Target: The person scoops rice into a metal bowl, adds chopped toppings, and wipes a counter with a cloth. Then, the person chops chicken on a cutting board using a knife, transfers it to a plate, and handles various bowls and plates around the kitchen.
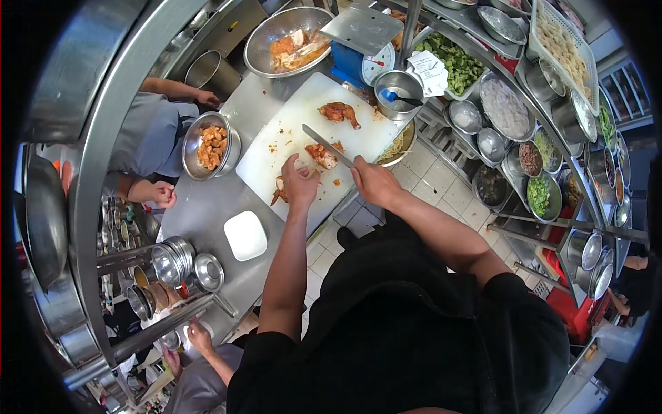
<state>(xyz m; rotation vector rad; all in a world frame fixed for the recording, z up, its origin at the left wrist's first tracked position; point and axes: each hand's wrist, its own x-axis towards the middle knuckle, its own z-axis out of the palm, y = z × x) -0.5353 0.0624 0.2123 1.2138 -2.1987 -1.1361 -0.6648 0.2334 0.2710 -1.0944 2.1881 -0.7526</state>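
My right hand [376, 181] grips a knife [324, 143] by its handle. The blade points up and left, lying over or just above a browned piece of chicken [321, 158] on the white cutting board [265, 155]. Close to that piece, my left hand [301, 183] hovers with fingers bent and apart, nothing seen in them. Left of it, another chicken piece [280, 190] is partly hidden by the hand. A whole chicken leg [339, 114] rests toward the board's far side. Small crumbs are scattered around.
A steel bowl of chopped chicken [212, 147] stands left, by a co-worker's hands. Beyond the board are a large bowl of chicken [289, 45], a blue scale [362, 65] and a small pot [398, 90]. A white dish [245, 235] sits nearby. Ingredient shelves [514, 138] line the right.
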